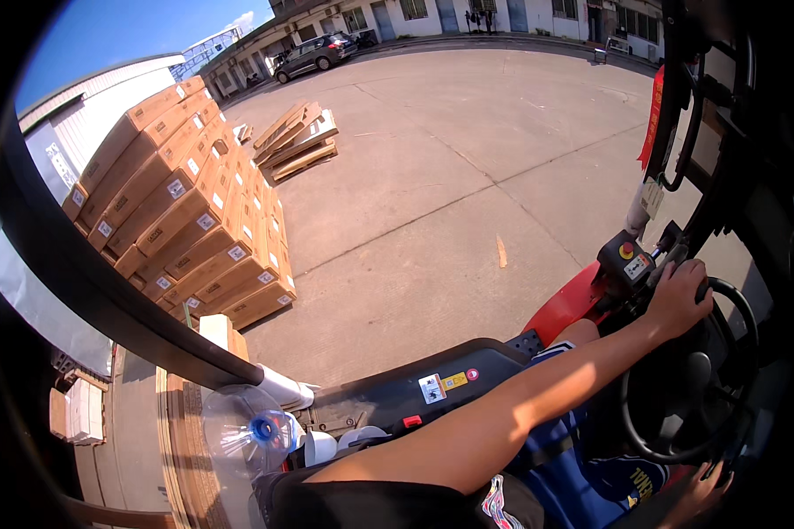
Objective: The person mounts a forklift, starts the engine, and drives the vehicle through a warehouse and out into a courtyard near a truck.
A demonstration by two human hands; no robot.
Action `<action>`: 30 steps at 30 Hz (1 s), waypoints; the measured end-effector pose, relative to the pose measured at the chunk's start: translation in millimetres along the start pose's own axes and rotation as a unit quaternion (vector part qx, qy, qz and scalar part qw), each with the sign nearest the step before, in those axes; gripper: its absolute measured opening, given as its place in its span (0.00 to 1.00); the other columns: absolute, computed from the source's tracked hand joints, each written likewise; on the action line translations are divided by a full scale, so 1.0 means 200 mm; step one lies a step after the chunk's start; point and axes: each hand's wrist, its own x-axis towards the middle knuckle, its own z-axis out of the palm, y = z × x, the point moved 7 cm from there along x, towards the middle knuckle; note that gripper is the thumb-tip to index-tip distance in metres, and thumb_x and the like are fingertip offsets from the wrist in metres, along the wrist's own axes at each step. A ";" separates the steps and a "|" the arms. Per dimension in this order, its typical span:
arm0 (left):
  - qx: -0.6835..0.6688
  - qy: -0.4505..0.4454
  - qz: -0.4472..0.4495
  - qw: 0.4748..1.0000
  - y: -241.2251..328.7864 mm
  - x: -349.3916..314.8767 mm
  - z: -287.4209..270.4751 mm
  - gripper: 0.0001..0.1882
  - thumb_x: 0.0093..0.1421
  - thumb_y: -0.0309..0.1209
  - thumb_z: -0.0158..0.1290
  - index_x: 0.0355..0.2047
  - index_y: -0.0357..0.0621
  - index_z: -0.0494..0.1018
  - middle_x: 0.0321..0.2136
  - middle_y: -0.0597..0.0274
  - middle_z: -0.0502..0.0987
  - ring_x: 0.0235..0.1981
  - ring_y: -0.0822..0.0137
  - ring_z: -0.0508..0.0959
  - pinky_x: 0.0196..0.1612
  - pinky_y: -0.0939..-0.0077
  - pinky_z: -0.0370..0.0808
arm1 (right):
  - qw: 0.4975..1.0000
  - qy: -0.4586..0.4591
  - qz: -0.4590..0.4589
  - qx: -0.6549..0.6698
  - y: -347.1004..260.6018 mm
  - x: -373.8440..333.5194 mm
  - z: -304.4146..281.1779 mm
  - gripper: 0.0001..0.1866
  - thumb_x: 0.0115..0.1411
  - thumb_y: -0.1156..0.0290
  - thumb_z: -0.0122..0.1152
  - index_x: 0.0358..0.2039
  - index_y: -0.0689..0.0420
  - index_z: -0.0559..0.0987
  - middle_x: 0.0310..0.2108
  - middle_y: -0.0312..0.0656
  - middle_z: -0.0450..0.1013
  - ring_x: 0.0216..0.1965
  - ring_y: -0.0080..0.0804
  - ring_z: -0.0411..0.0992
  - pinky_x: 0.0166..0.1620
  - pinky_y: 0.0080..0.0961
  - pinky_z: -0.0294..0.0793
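I am seated in a vehicle cab, with a black steering wheel (753, 331) at the right. My left arm stretches across to it, and my left hand (679, 298) is closed over the upper part of the rim. Low at the right edge, my right hand (699, 495) is at the lower rim with its fingers curled there; shadow hides part of it. Just beyond my left hand stands a dark control box (625, 263) with a red button on a yellow base.
Outside to the left rises a tall stack of cardboard boxes (194, 207). Flattened cardboard on a pallet (300, 141) lies behind it. A dark car (316, 55) is parked by the far building. A black cab pillar (106, 282) crosses the left; a clear plastic bottle (238, 432) is beside my seat.
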 end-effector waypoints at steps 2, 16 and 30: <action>0.017 -0.052 -0.021 0.998 -0.06 0.27 0.33 0.18 0.72 0.43 0.58 0.49 0.41 0.75 0.53 0.45 0.80 0.69 0.42 0.75 0.79 0.28 0.60 | 0.998 -0.038 0.020 0.039 0.12 0.07 0.32 0.23 0.73 0.58 0.68 0.66 0.49 0.86 0.66 0.56 0.77 0.69 0.58 0.73 0.70 0.50 0.74; -0.054 -0.323 0.219 0.919 0.75 -0.23 0.85 0.13 0.67 0.38 0.64 0.37 0.40 0.84 0.76 0.39 0.73 0.85 0.29 0.55 0.87 0.31 0.44 | 0.987 -0.079 0.125 0.070 -0.21 0.36 -0.09 0.27 0.71 0.55 0.67 0.66 0.53 0.87 0.59 0.37 0.87 0.79 0.49 0.60 0.83 0.64 0.54; 0.065 -0.199 0.143 0.967 0.13 -0.31 -0.21 0.07 0.56 0.28 0.60 0.36 0.44 0.80 0.75 0.43 0.77 0.83 0.27 0.61 0.84 0.21 0.44 | 0.991 -0.039 0.110 0.070 -0.21 0.37 -0.19 0.26 0.68 0.57 0.70 0.64 0.54 0.87 0.62 0.39 0.85 0.82 0.51 0.56 0.84 0.69 0.51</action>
